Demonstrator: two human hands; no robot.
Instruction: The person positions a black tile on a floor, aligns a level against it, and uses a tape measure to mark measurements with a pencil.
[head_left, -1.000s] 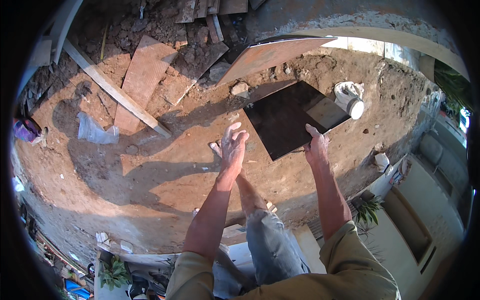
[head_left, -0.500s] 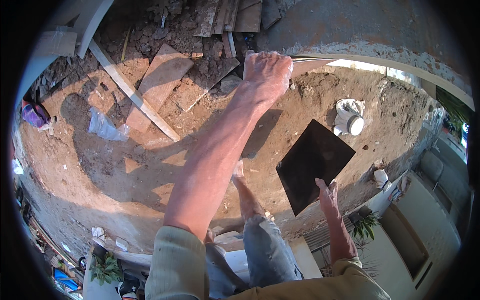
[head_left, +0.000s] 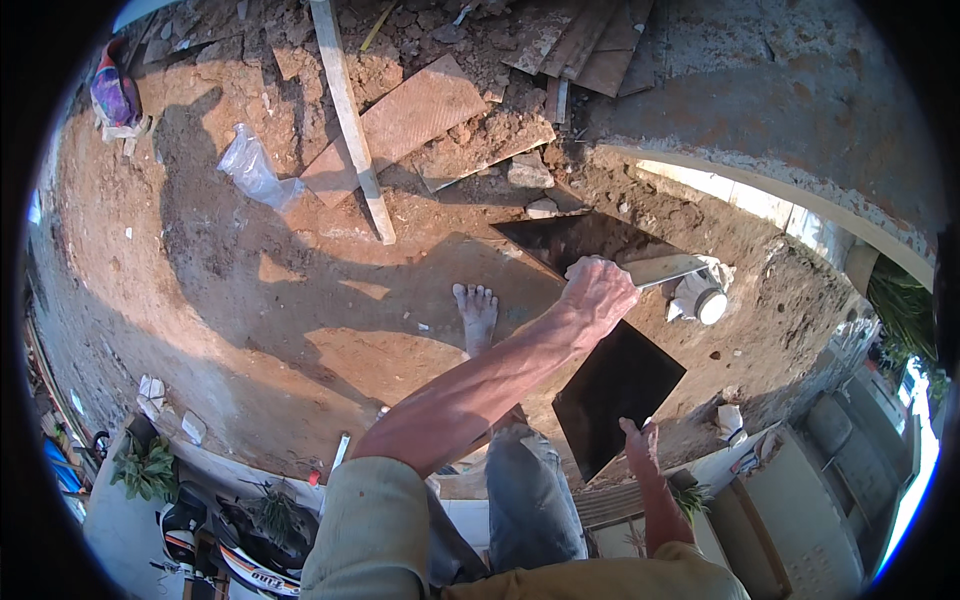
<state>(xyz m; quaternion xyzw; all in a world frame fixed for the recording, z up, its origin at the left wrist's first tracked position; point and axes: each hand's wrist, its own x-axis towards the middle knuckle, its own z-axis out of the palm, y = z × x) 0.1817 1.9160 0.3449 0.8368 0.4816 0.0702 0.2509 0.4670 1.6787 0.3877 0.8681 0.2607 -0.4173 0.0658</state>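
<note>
Panel [head_left: 618, 388] extends up-left from right grip [head_left: 642, 446] pinching its edge, left grip [head_left: 602, 290] clasping a second panel [head_left: 570, 238]

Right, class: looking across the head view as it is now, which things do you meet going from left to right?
Purple bundle, clear plastic bag, wooden batten, bare foot, left hand, white-lidded container, green foliage.

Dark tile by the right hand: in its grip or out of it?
In grip: the right hand laps its thumb over the edge of the dark tile.
</note>
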